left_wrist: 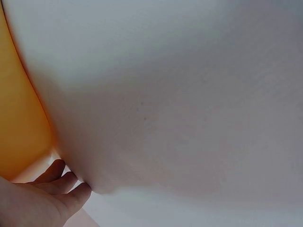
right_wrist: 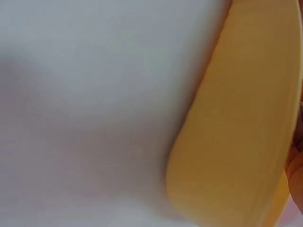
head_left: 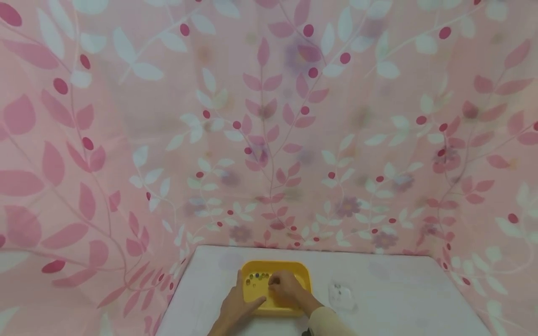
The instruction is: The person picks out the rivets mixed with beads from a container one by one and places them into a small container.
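Observation:
A yellow tray [head_left: 275,310] stands on the white table. Several small glass marbles [head_left: 257,276] lie in a loose row inside it, near the back left, and a tiny shiny piece [head_left: 254,285] sits just in front of them. At the tray's left side is my left hand [head_left: 236,303]: its fingers extend along the outer wall and the thumb reaches over the front left corner. The left wrist view shows its fingertips [left_wrist: 78,191] beside the tray's outside. Over the tray's middle, my right hand [head_left: 285,284] bends its fingers downward; whether they pinch anything is too small to tell.
A clear plastic container [head_left: 341,295] with a few small bits in it lies on the table [head_left: 395,289] to the right of the tray. Pink leaf-patterned cloth [head_left: 269,140] hangs behind the table and at both sides.

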Tool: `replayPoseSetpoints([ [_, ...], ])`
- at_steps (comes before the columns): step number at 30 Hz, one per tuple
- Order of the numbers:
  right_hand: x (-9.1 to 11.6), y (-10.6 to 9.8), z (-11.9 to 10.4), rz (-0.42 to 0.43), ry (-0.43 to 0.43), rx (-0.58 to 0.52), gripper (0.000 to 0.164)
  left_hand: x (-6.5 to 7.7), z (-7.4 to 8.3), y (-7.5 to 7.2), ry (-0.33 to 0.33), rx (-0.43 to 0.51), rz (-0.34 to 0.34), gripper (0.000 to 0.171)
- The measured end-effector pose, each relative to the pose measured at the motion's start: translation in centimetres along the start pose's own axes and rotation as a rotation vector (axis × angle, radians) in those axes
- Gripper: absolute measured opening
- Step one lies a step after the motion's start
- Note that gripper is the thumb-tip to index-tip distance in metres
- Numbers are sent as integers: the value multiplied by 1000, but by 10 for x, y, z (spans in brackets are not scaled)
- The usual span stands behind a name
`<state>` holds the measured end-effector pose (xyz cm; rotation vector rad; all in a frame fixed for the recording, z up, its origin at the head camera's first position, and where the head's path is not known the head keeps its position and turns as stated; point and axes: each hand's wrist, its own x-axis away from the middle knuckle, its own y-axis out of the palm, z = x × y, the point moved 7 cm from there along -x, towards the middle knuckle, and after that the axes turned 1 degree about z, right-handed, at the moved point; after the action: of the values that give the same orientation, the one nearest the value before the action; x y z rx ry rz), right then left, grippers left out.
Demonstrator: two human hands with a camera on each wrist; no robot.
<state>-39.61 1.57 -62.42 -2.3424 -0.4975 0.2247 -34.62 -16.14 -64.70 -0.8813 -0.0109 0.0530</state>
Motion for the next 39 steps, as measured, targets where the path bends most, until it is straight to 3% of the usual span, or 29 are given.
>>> replayPoseSetpoints([
  [11, 9, -19, -24, 35, -80, 29, 6, 2, 1, 2, -20, -5, 5, 126],
  [18, 15, -33, -28, 80, -13, -80, 10, 1, -3, -1, 0, -25, 40, 126],
  [25, 24, -50, -38, 91, -38, -97, 9, -3, -6, 1, 9, -27, 56, 128],
  [29, 28, -55, -35, 91, -40, -137, 9, -3, -5, 2, 14, -14, 47, 127],
  [36, 29, -61, -18, 110, 48, -348, 15, -3, -7, 7, -22, -15, 7, 129],
  [39, 29, -64, -13, 120, 58, -348, 17, -3, -8, 8, -34, -11, -2, 128],
])
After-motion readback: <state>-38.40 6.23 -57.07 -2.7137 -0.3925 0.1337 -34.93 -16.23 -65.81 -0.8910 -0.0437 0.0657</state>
